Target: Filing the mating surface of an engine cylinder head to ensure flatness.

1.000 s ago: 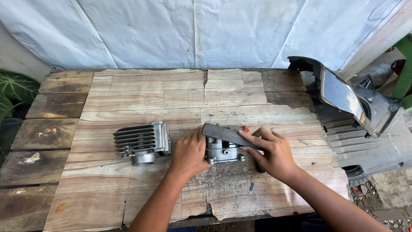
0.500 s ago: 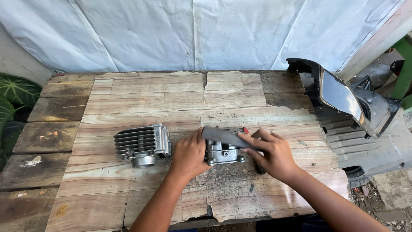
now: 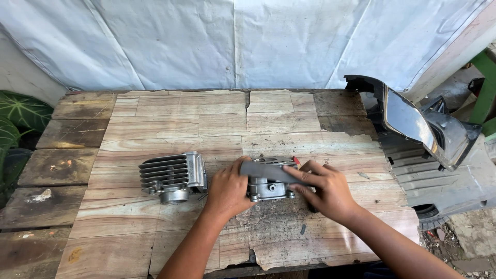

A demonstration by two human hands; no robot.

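A grey metal engine part [image 3: 268,187], a cylinder head, sits near the middle of the wooden table [image 3: 175,119]. My left hand [image 3: 227,192] grips its left side. My right hand [image 3: 324,190] holds a flat dark grey bar [image 3: 268,171] laid across the top of the part, fingers pressed along it. A finned grey engine cylinder [image 3: 171,176] lies to the left of my left hand, apart from it. Something small and red [image 3: 296,160] pokes out behind the bar; what it is I cannot tell.
A worn wood-pattern sheet with torn edges covers the table. A black plastic vehicle panel with a mirror-like face [image 3: 413,124] leans at the right edge. White tarpaulin [image 3: 232,41] hangs behind. Green leaves [image 3: 15,119] show at far left.
The bar has slid slightly left across the cylinder head under my right hand. My left hand stays on the part.
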